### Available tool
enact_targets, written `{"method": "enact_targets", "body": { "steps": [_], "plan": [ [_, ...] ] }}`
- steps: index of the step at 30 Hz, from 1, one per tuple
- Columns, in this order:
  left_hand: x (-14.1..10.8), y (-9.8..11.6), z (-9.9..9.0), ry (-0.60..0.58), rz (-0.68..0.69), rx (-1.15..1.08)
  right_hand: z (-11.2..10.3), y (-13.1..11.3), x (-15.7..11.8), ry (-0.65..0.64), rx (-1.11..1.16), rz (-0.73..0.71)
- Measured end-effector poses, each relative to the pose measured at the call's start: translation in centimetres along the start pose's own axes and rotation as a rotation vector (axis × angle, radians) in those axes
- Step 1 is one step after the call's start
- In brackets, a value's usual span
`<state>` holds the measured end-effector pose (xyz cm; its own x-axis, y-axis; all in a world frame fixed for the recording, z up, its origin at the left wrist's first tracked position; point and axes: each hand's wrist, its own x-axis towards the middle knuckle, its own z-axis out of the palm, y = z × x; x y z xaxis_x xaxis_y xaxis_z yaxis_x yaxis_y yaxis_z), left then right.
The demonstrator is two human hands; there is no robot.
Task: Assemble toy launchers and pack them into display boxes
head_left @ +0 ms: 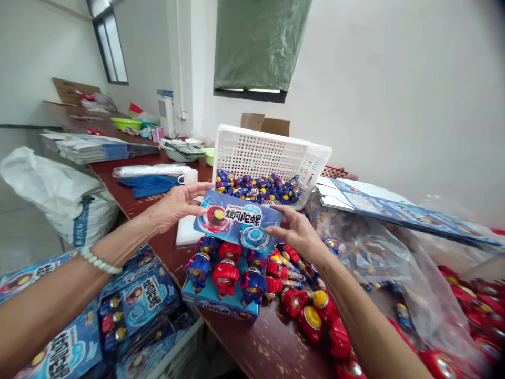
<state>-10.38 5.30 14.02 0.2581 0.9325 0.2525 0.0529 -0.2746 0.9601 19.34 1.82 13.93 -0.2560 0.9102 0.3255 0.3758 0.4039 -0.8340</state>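
A blue printed box flap (239, 221) with a red and a blue spinning top on it is held up between both hands. My left hand (183, 206) has its thumb and fingers at the flap's left end. Around the right end, my right hand (294, 229) closes with its thumb on the printed face. Below the flap, the blue box (221, 307) stands on the table, with two blue toys and one red toy (225, 271) showing upright in its front. Loose red toys (295, 300) lie just right of the box.
A white basket (272, 142) of small blue toys stands behind the hands. Flat printed cardboard (386, 205) and clear plastic bags (379, 258) lie to the right. At lower left, a crate (177, 355) holds filled boxes. A white mug (189, 176) and blue cloth (148, 185) are farther back.
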Motion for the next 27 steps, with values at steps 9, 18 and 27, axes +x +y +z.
{"method": "enact_targets", "body": {
  "steps": [9, 18, 27],
  "plan": [
    [-2.4, -3.3, -0.5, 0.062, 0.147, 0.431, 1.5, 1.5, -2.2, 0.049, -0.545, -0.068],
    [-3.8, -5.3, -0.5, 0.197, 0.314, 0.985, 4.0, 4.6, -3.8, 0.193, -0.722, -0.194],
    [-3.0, -6.2, -0.8, 0.181, 0.382, 1.124, 4.9, 5.4, -4.3, 0.212, -0.738, -0.243]
  ]
}}
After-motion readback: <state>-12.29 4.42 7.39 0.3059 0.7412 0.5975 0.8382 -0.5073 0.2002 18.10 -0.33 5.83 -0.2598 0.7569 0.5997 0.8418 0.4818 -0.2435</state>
